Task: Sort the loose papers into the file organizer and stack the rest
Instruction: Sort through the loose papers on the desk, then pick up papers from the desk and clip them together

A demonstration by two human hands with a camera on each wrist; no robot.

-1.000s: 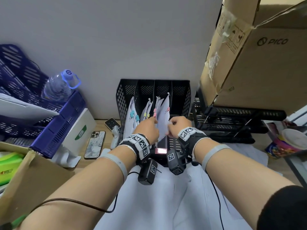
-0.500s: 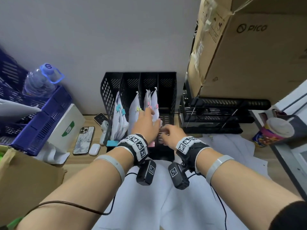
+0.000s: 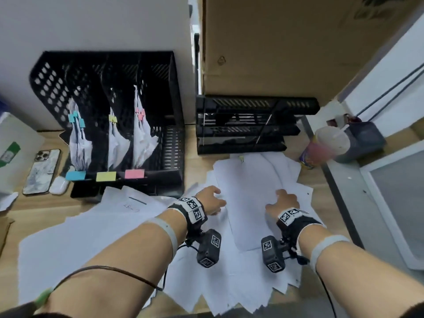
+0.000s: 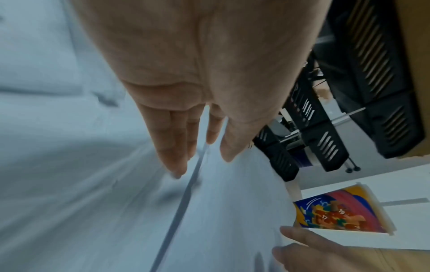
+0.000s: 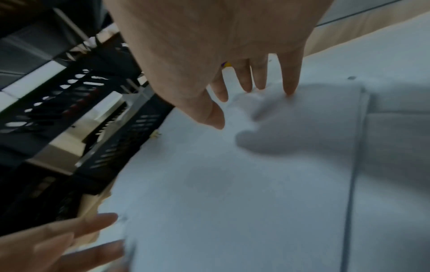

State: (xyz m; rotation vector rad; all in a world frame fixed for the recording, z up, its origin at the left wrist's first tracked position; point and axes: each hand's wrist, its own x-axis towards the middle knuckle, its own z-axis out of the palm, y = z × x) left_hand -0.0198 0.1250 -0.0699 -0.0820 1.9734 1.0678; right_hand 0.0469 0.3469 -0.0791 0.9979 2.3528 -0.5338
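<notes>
Relaxed, empty left hand (image 3: 212, 200) and right hand (image 3: 283, 200), fingertips on loose papers (image 3: 250, 191) right of file organizer (image 3: 107, 65).

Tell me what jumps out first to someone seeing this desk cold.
The sprawl of loose white papers across the wooden desk comes first, with the left hand and right hand spread open on top of it. Behind them to the left stands the black file organizer, three of its slots holding clipped sheets, tagged in front with a blue, a yellow and a pink sticky note.
</notes>
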